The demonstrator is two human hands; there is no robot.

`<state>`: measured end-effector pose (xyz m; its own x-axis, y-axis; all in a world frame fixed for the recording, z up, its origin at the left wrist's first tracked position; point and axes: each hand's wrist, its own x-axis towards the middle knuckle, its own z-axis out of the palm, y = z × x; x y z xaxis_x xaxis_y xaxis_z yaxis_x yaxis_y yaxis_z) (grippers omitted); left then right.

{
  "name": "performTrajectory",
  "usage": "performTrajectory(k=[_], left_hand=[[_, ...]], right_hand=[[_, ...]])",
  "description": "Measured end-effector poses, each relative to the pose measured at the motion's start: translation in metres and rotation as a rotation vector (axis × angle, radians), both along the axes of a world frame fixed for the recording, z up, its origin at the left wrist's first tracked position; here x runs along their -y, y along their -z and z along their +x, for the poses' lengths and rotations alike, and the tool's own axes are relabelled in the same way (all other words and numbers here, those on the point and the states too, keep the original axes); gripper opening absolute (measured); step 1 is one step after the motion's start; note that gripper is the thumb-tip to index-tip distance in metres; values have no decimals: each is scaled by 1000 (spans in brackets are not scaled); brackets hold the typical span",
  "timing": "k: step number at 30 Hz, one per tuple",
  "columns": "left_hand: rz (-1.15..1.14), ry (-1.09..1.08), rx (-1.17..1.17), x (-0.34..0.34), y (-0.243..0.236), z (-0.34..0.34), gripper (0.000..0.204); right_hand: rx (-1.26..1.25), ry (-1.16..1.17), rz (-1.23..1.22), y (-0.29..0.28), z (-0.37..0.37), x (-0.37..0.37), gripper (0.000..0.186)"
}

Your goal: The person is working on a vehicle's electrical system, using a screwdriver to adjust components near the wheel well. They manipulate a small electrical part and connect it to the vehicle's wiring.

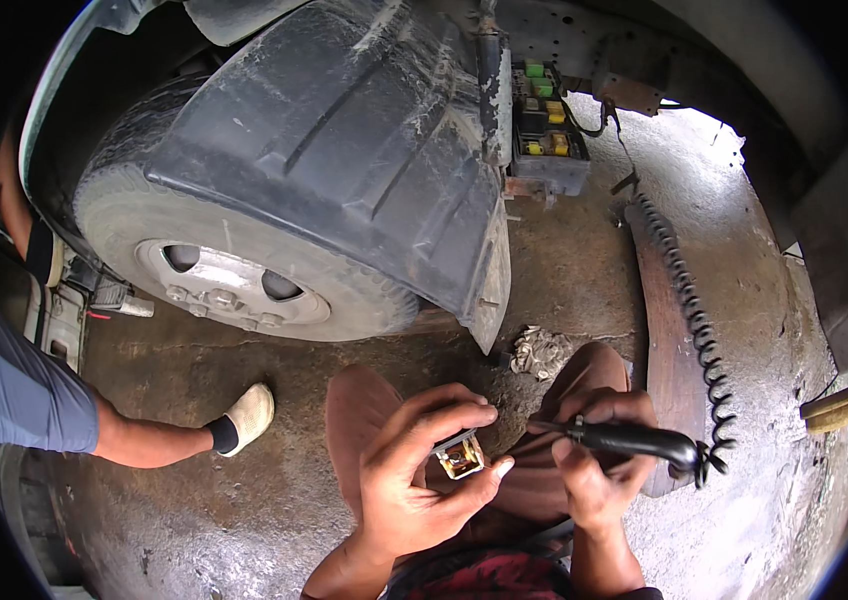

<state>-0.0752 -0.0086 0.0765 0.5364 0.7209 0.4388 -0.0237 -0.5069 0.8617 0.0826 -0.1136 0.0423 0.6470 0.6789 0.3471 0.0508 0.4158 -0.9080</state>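
Between the thumb and fingers of my left hand [424, 470] is a small boxy cartridge fuse [461, 458], its open face turned up and showing gold-coloured metal inside. A dark edge runs along its far side. My right hand [602, 465] is closed around the black handle of a circuit tester [634, 442], whose thin tip end points left toward the fuse, apart from it. From the handle's right end a black coiled cord [689, 300] runs up and away. Further off, a fuse box [551, 172] holds several green and yellow fuses.
A vehicle wheel [234, 285] under a black mudguard [334, 130] fills the far left. A wooden plank [666, 370] lies beneath the cord. Crumpled cloth [541, 352] rests on the concrete floor. At left stands another person's leg [159, 438] with a pale shoe [249, 418].
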Motion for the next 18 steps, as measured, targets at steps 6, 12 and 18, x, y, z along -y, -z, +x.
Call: performTrajectory(k=[6, 12, 18], left_hand=[[104, -102, -80, 1, 2, 4, 51], [163, -159, -133, 2, 4, 3, 53], [174, -167, -159, 3, 6, 5, 53]], right_hand=[[151, -102, 153, -17, -18, -15, 42], [288, -123, 127, -13, -20, -19, 44], [317, -116, 35, -19, -20, -17, 41]])
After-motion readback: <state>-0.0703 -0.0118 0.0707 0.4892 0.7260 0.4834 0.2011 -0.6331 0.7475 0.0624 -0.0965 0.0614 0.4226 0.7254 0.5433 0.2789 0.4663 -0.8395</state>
